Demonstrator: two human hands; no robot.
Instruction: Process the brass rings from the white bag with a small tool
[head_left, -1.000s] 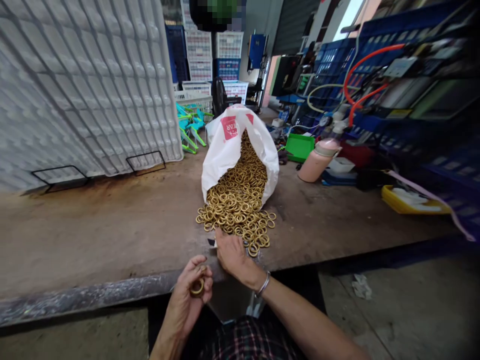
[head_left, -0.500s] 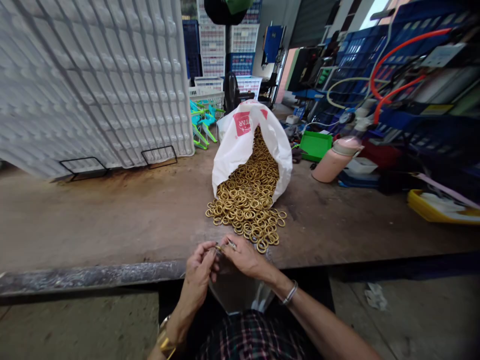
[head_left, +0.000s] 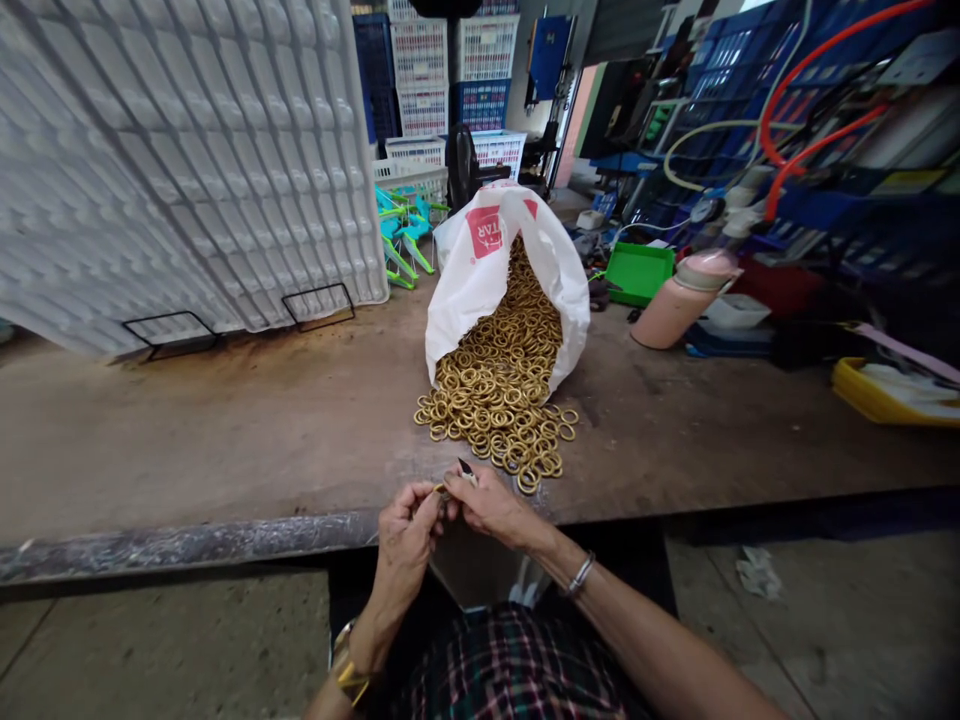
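Just over the table's front edge, my left hand (head_left: 405, 535) pinches a gold-coloured ring (head_left: 439, 488) between thumb and fingers. My right hand (head_left: 491, 507) meets it there, closed round a small tool with a dark pointed tip (head_left: 465, 467) and a pale body, apparently a small blade; the grip hides most of it. Beyond both hands, a heap of gold-coloured rings (head_left: 491, 395) spills from the mouth of a white plastic bag (head_left: 465, 305) lying on its side with red print. Below my hands, a grey, shiny surface (head_left: 480, 565) lies above my lap.
Ribbed white trays (head_left: 247, 160) stand upright at left against black wire stands (head_left: 319, 305). On the right of the wooden table (head_left: 225, 430) are a green tray (head_left: 639, 274), a pink bottle (head_left: 675, 305) and a yellow tray (head_left: 877, 398). Stacked crates (head_left: 484, 50) stand behind.
The dark tip of the tool in my right hand shows more plainly, pointing up. Both hands stay together at the ring. The camera view has shifted slightly.
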